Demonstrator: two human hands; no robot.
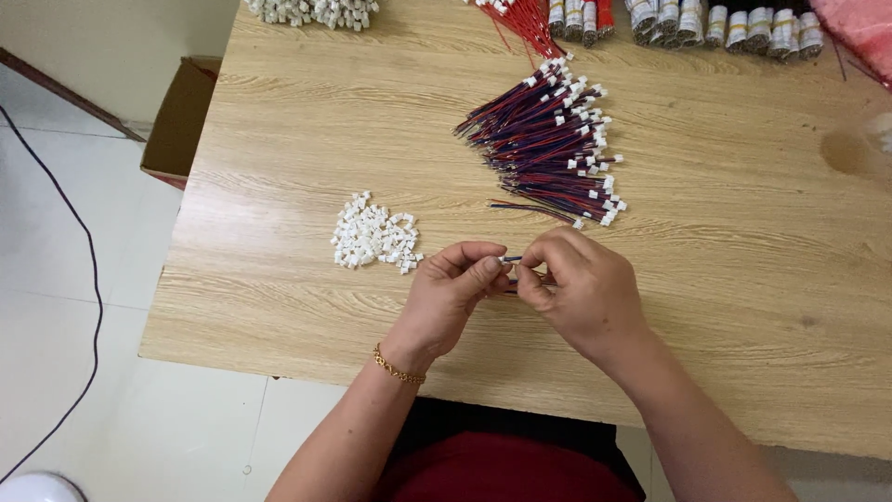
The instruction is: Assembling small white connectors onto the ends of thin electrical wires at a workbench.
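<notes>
A short wire lead [510, 261], red and dark blue, is pinched between both hands just above the counter [279, 139], near its front edge and a little right of the small heap of white connector housings [374, 234]. It is held low and close to the body, likely so the fine ends stay steady and easy to see from above.

The left hand [452, 290] comes in from below with the wrist bent up, a gold bracelet [399, 369] at the wrist; its grip is closed, thumb and forefinger pressed on the near end of the lead. Whether a white housing sits between those fingertips cannot be told. The right hand [578, 284] faces it, knuckles up, fingers curled, its grip closed on the other part of the lead, the two hands almost touching.

The housings lie within easy reach of the left hand. Beyond the right hand, a fanned pile of finished-looking leads [548, 149] with white plugs lies further back. Along the far edge are rolls of banded wire bundles [725, 23], loose red wires [520, 19] and another heap of white parts [311, 11]. A cardboard box [178, 116] stands on the floor at the left.
</notes>
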